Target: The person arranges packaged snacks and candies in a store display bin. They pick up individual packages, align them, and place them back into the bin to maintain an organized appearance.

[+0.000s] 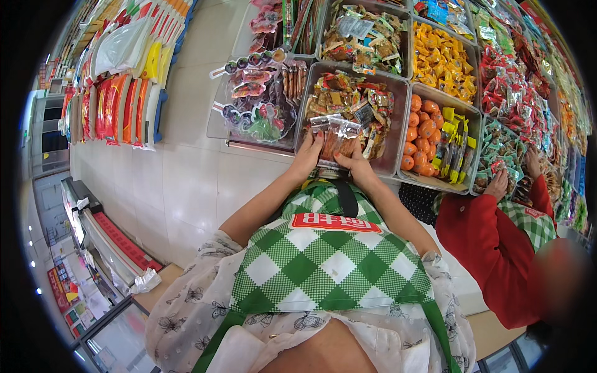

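Between my two hands are clear plastic snack packets (339, 135) with reddish-brown contents. My left hand (308, 151) grips their left side, and my right hand (353, 157) has its thumb over the lower right part. Whether it is two packets or more I cannot tell, as they overlap. They are held over the near part of a clear plastic bin (395, 140) of mixed wrapped snacks (343, 95). To its left, a bin holds flat snack packs (261, 116) and brown stick packs (294, 80).
On the right, a co-worker in red sleeves (480, 242) has a hand (497, 184) on green-wrapped snacks (501, 144). Nearer are orange egg-shaped packs (423, 130) and yellow-black sticks (452, 144). Bagged goods (112, 107) stand at far left, across the tiled floor (186, 182). A counter (170, 275) lies behind.
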{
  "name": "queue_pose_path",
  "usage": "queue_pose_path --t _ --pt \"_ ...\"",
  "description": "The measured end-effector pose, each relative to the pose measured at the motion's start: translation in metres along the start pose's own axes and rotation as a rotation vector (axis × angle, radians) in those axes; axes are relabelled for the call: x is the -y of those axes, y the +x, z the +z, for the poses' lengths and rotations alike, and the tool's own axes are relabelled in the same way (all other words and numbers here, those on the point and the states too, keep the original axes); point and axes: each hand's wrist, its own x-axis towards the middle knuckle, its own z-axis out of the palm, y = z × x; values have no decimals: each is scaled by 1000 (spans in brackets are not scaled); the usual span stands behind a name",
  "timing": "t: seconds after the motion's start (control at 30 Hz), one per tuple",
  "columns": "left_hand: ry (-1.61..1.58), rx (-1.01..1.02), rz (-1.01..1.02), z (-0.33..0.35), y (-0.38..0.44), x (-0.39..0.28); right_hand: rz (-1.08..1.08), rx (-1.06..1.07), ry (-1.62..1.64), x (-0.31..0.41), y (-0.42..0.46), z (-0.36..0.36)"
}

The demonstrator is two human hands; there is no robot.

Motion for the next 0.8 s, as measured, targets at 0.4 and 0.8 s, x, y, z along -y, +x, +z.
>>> queue_pose_path --t 0.4,0.8 --pt "-47 148 -13 2 -19 -10 106 168 -155 0 -14 7" --pt "113 -155 37 -126 68 9 91 275 -320 -9 -5 11"
